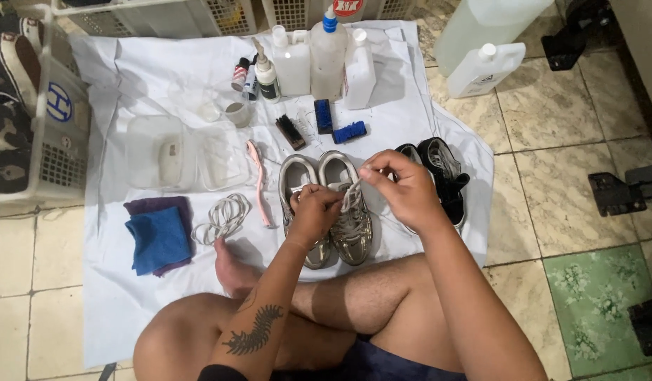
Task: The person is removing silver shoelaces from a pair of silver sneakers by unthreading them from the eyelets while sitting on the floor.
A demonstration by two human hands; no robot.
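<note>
Knees: my crossed bare legs (326,310) sit nearest, at the near edge of the white cloth (121,296), so the work lies within reach.
Right hand: my right hand (403,189) is pinched shut on a white lace (352,192), holding it up and taut, just right of the silver shoes (327,208).
Left hand: my left hand (314,212) is curled closed over the laces of the silver shoes, touching the tongue; I judge it steadies the shoe against the pull.
Silver shoes: two, side by side, heels toward me, in the middle of the cloth.
Black shoes: two (439,176), just right of the silver pair, set aside.
Loose laces: one coiled white bundle (223,217) left of the silver pair.
Pink brush: one (259,180), between the coil and the silver pair.
Cloths: two, blue (156,240) on purple, further left.
Small brushes: three (322,123) beyond the silver pair, one dark, two blue.
Bottles: three large white ones (326,60) in a row behind the brushes, with some small ones beside them; kept far back, likely clear of my elbows.
Clear tubs: two (160,152), beyond and left of the silver pair.
</note>
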